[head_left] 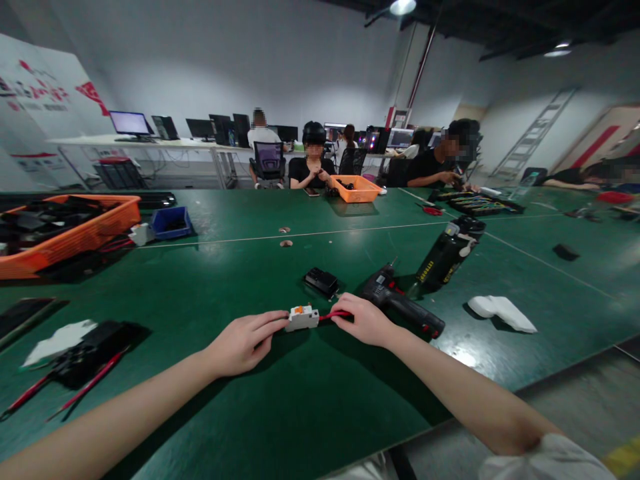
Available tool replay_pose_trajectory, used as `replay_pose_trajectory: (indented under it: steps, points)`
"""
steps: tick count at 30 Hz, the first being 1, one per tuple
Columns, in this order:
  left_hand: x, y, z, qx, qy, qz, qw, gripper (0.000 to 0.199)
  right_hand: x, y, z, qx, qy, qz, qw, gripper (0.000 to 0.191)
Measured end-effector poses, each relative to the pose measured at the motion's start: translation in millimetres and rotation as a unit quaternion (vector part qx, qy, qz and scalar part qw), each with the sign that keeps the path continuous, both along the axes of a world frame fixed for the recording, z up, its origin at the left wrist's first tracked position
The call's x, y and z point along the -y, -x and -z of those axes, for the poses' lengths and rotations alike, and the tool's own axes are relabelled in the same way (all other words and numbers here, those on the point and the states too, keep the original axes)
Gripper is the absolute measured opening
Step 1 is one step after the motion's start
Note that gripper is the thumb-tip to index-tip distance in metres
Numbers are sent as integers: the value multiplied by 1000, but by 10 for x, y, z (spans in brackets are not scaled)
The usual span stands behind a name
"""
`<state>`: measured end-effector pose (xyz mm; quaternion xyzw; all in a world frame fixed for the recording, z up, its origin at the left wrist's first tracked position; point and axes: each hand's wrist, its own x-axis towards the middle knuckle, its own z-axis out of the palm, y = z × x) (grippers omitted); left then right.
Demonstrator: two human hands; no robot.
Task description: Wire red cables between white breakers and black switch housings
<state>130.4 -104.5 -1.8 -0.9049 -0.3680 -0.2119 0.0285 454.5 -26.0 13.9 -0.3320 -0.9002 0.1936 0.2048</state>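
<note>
A small white circuit breaker with an orange switch lies on the green table in front of me. My left hand has its fingertips against the breaker's left end, fingers long and close together. From the breaker's right end runs a short red wire. My right hand pinches that wire between thumb and fingers. Just behind my right hand sits a black rectangular block. A black power drill lies to the right of it, its bit pointing away from me.
A black bottle and a bent white object are on the right. Black parts with red wires lie at left, with an orange basket and a blue bin behind. Co-workers sit across the table near another orange basket.
</note>
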Motion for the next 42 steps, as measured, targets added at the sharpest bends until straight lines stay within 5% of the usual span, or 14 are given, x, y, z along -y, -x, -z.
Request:
replay_pose_trajectory:
  steps: [26, 31, 35, 38, 42]
  points:
    - [27, -29, -28, -26, -49, -11, 998, 45, 23, 5, -32, -2, -14, 16, 1000, 18]
    - [25, -15, -29, -18, -45, -11, 999, 44, -9, -159, -320, -36, -95, 50, 994, 18]
    - [28, -1, -27, -15, -36, -12, 999, 45, -101, -540, -612, 76, -179, 201, 960, 27]
    - [29, 2, -19, -9, -34, -15, 999, 46, -183, -854, -650, 196, -118, 290, 929, 35]
    - [27, 2, -7, -11, -29, -15, 999, 46, -270, -1046, -481, 303, 23, 265, 915, 44]
